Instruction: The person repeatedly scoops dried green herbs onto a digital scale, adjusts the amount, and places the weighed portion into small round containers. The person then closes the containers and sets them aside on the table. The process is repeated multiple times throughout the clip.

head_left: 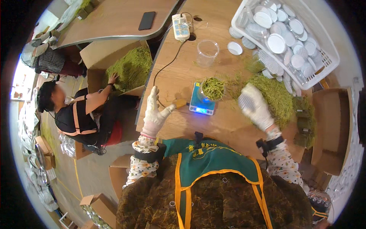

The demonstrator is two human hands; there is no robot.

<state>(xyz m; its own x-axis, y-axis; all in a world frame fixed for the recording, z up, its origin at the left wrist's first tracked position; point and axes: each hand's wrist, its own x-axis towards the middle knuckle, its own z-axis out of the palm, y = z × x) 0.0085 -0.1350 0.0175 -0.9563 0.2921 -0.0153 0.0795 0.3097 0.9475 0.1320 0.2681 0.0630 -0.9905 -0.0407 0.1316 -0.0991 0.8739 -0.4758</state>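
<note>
Both my hands wear white knit gloves. My left hand (154, 112) rests open on the wooden table (179, 72), fingers spread, left of a small blue scale (201, 105). A clear cup filled with green tea leaves (213, 88) stands on the scale. My right hand (253, 105) is raised and blurred to the right of the scale, beside a heap of loose green tea leaves (276, 97); whether it holds leaves cannot be told. An empty clear cup (207, 52) stands farther back.
A white basket (322, 44) of clear jars and lids sits at the back right, with loose lids (235, 48) beside it. A power strip (180, 26) and its cord lie on the table. At the left, a seated person reaches into a cardboard box of tea leaves (131, 68). A phone (146, 20) lies on another table.
</note>
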